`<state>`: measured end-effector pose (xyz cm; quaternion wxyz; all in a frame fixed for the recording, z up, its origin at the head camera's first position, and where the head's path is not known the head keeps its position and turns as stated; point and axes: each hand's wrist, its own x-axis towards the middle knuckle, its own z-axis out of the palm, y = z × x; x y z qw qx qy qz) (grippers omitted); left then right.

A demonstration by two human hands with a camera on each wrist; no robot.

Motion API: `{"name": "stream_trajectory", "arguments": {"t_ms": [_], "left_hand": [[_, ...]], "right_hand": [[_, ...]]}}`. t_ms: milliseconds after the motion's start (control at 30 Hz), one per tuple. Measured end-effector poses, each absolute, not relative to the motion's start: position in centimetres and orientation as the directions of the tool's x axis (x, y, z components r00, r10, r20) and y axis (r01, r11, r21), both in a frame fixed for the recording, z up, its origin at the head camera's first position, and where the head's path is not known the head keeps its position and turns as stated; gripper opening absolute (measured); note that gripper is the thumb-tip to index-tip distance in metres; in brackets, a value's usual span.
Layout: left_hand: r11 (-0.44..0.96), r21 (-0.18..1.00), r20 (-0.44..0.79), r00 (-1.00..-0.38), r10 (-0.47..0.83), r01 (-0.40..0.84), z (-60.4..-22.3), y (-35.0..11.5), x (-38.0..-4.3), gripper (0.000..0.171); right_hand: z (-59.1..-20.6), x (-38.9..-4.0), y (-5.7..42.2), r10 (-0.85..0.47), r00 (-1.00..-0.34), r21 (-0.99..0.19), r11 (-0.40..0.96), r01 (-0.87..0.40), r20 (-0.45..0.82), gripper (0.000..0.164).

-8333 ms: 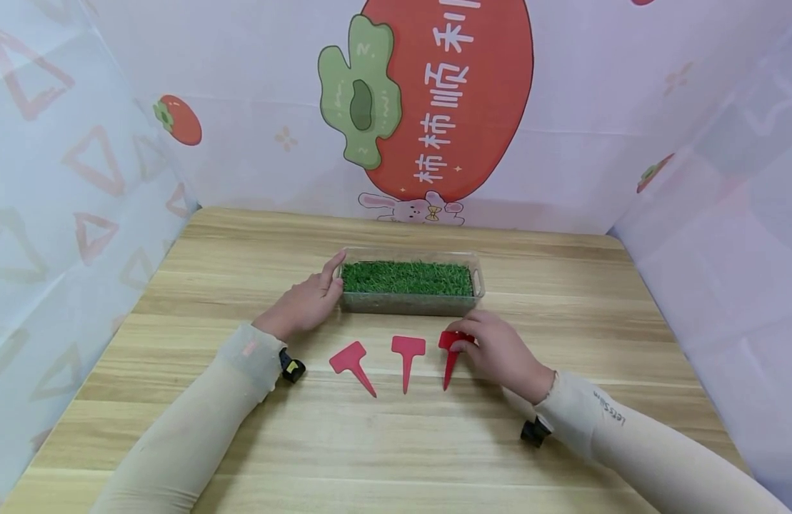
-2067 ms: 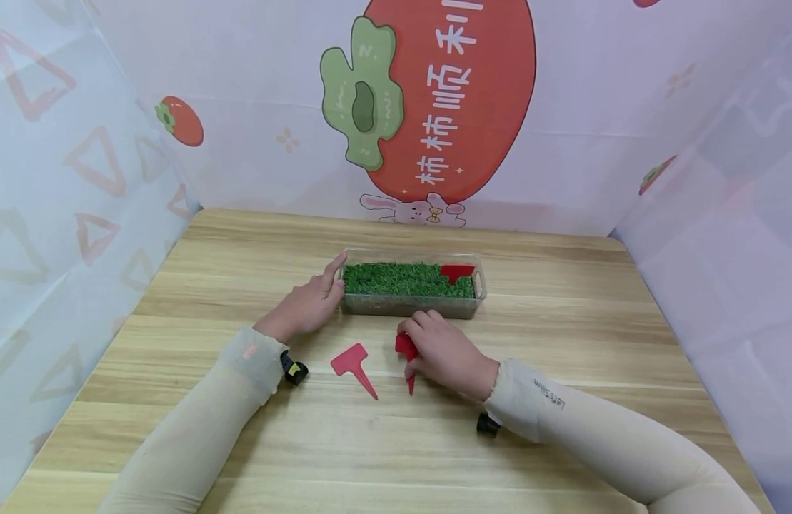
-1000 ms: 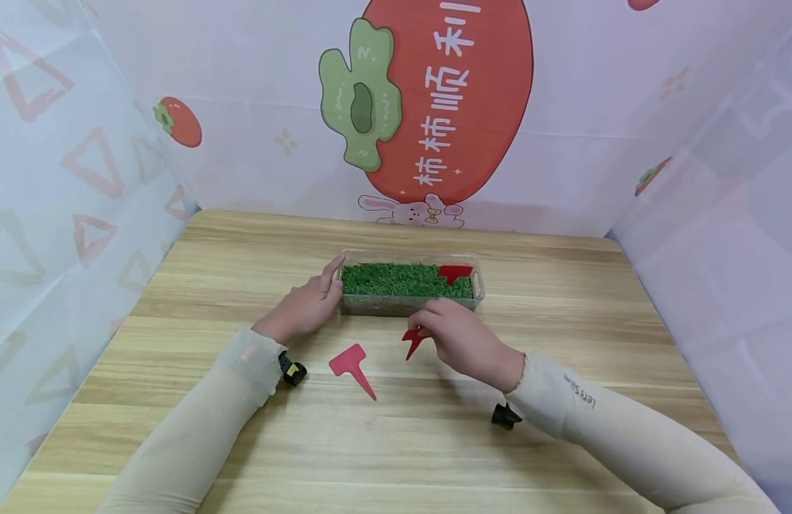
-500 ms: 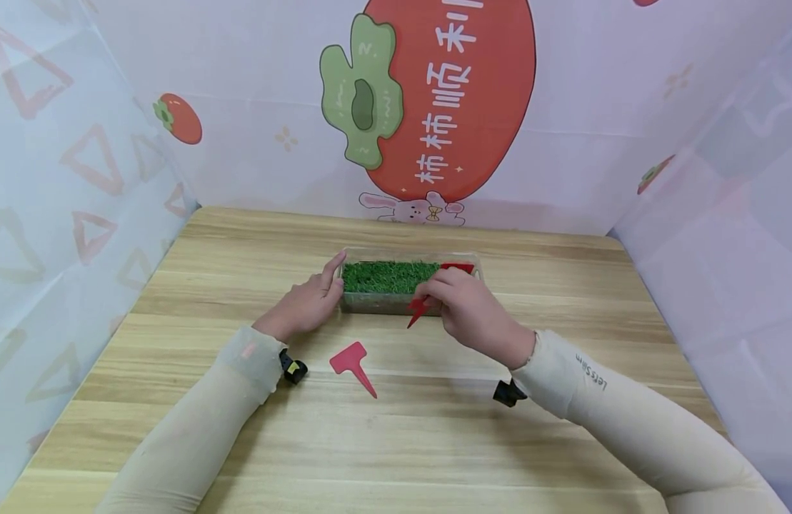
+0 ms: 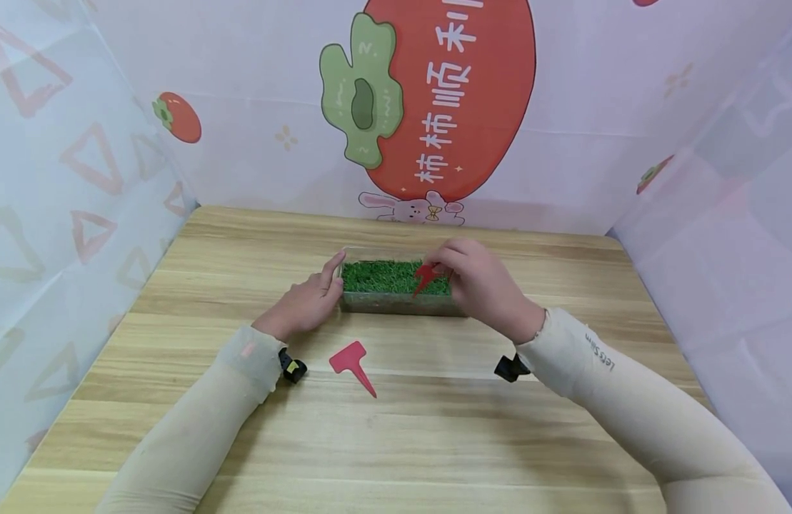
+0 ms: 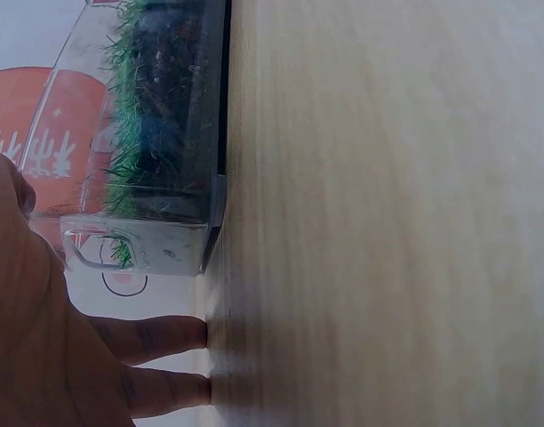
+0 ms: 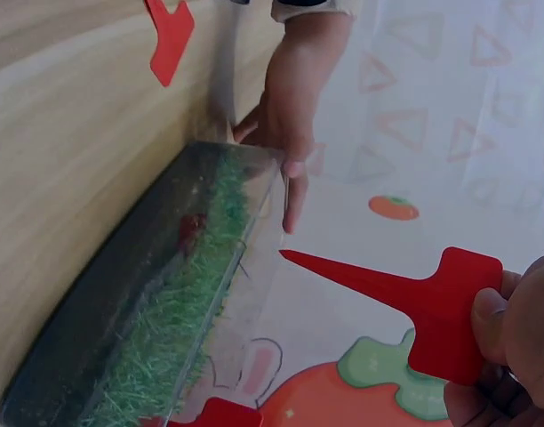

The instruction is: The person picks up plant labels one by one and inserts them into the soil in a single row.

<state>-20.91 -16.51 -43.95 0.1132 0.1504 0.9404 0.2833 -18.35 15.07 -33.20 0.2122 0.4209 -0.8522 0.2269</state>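
Note:
My right hand [image 5: 488, 289] pinches a red T-shaped plant label [image 7: 450, 311] by its wide head, over the front right of a clear plastic box [image 5: 396, 305]. The label's pointed stem slants down and to the left. Green artificial grass [image 5: 383, 275] fills the box above a dark layer. At the box's left end, my left hand [image 5: 306, 303] touches the wall with straight fingers; in its wrist view two fingertips rest on the table. A planted red label [image 7: 223, 414] shows at the lower edge of the right wrist view, hidden behind my right hand in the head view.
Another red plant label [image 5: 352, 363] lies flat on the wooden table [image 5: 383, 450], in front of the box. A printed cloth [image 5: 254, 171] with a large persimmon stands behind the table, and pale cloth walls flank both sides.
Since the oldest frame, one label has been planted at the box's right end. My right hand has then picked up the middle label and raised it over the box. My left hand has stayed put.

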Motion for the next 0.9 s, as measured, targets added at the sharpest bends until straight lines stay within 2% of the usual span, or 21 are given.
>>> {"name": "stream_trajectory", "arguments": {"t_ms": [233,567,900], "left_hand": [[0.791,0.573,-0.133,-0.929,0.347,0.213,-43.9,-16.6,-20.9,0.059],[0.798,0.564,-0.135,-0.929,0.344,0.213,-44.0,-16.6,-21.0,0.059],[0.796,0.568,-0.134,-0.931,0.339,0.208,-43.9,-16.6,-21.0,0.060]], "right_hand": [[-33.2,-20.0,15.3,-0.605,-0.572,-0.196,0.573,-0.796,0.554,0.034],[-34.0,-21.6,15.1,-0.562,-0.694,-0.223,0.682,-0.697,0.451,0.027],[-35.2,-22.9,14.2,-0.564,-0.751,-0.203,0.736,-0.645,0.342,0.024]]}}
